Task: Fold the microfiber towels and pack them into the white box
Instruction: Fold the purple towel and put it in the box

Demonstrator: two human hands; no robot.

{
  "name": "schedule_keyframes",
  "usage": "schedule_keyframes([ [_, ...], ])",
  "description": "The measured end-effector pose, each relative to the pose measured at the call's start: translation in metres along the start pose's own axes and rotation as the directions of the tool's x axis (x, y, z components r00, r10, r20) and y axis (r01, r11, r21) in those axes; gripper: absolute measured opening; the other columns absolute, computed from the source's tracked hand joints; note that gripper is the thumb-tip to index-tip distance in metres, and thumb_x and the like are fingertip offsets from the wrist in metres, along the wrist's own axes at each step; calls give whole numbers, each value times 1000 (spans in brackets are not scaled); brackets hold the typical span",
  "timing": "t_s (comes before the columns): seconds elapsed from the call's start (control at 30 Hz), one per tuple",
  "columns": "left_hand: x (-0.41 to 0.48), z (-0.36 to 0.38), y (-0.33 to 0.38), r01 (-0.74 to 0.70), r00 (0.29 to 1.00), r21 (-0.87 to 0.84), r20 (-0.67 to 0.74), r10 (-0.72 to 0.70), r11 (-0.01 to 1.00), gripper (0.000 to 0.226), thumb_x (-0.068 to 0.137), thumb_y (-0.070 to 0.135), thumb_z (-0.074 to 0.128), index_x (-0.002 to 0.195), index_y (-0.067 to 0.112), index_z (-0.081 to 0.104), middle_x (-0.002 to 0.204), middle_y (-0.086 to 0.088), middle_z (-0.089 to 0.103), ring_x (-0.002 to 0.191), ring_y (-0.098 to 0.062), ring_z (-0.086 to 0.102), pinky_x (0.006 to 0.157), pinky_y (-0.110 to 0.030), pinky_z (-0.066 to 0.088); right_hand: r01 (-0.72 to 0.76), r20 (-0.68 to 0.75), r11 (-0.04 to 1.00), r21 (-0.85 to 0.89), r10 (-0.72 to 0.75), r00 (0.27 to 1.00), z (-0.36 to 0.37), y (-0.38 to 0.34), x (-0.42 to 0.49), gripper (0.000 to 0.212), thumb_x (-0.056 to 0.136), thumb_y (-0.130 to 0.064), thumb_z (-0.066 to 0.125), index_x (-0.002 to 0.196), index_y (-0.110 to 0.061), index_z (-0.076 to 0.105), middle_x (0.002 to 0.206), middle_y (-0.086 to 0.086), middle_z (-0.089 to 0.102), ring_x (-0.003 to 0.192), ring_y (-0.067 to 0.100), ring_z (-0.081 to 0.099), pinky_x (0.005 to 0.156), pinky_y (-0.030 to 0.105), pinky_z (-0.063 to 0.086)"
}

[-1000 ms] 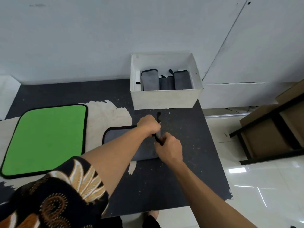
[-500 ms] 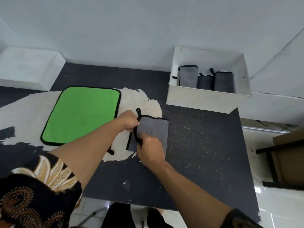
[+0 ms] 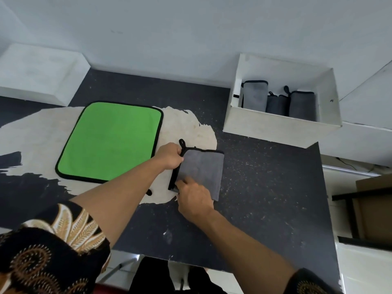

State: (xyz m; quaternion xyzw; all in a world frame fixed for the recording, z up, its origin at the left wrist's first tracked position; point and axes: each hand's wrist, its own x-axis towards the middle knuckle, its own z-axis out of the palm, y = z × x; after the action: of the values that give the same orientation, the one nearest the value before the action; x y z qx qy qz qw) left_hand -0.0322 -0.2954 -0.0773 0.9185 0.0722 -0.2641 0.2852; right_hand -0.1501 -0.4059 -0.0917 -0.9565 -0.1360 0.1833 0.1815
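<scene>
At the frame's centre, on the black speckled counter (image 3: 265,187), the folded grey black-trimmed microfiber towel (image 3: 203,170) is being pinched by the left grip (image 3: 169,157) at its upper left corner and by the right grip (image 3: 195,200) at its lower left edge, near the open white rectangular box (image 3: 275,130).

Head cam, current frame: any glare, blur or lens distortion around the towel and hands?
Head view: light is soft and even, with no glare on the grey towel. Head view: left hand and right hand look sharp, casting only faint shadows. Head view: the wide-angle lens skews the white box and the edges of the table.
</scene>
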Motion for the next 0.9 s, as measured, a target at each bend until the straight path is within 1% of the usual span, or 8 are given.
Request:
schedule_keyframes([
  [0.1,-9,2,0,-11,1000,90,-19,13,996,29,87,27,68,108,9,59,104,-10,65,100,-31,61,79,-36,49,68,-27,998,-4,-68,997,-5,4,-1,38,87,-12,58,124,-16,61,117,7,55,97,30,58,78,38,50],
  [0.2,-21,8,-3,7,1000,229,-21,-2,973,50,81,36,73,116,13,46,104,-5,61,97,-28,60,73,-34,47,46,-292,998,-44,-57,955,-14,17,-3,25,85,-13,59,109,-12,67,104,8,57,95,30,52,77,39,48],
  [0.27,-27,14,-7,5,1000,249,6,-7,968,43,84,30,71,116,11,49,109,-8,63,95,-27,60,73,-34,48,-95,-387,994,-44,71,919,-17,27,-4,35,89,-25,59,122,-15,60,126,13,51,113,34,48,87,44,46],
  [0.43,-35,15,-11,53,999,180,-2,-54,982,34,91,21,62,119,8,51,116,-12,61,102,-29,59,82,-38,50,-179,-72,976,-122,172,983,-6,53,-5,67,101,-48,34,157,-25,6,164,10,-9,150,29,-11,118,59,3],
  [0.57,-46,34,-9,-151,910,410,-298,289,900,60,94,32,58,145,14,32,150,-16,35,136,-34,37,107,-45,37,-198,-264,977,-77,171,949,-5,50,0,62,101,-45,25,156,-21,8,164,9,-10,150,26,-15,118,57,0],
  [0.63,-50,53,-13,-318,868,546,-161,470,775,69,98,34,47,156,19,13,163,-12,5,150,-34,7,119,-50,16,-183,-245,981,-72,161,956,-3,48,8,64,99,-48,12,157,-20,5,163,8,-14,149,26,-19,118,60,-1],
  [0.73,-45,70,-36,-353,890,653,15,455,670,70,100,44,26,157,20,-8,163,-9,-16,149,-33,-15,119,-50,-4,-182,-155,975,-124,162,975,5,56,15,67,98,-53,4,157,-20,0,162,7,-18,148,25,-24,117,63,-4],
  [0.9,-38,72,-55,-319,902,650,-16,432,690,76,96,62,0,155,16,-13,162,-3,-21,149,-29,-19,120,-46,-9,-215,-180,954,-209,178,967,12,79,10,80,95,-70,3,156,-18,-4,163,8,-17,149,27,-20,115,63,-9],
])
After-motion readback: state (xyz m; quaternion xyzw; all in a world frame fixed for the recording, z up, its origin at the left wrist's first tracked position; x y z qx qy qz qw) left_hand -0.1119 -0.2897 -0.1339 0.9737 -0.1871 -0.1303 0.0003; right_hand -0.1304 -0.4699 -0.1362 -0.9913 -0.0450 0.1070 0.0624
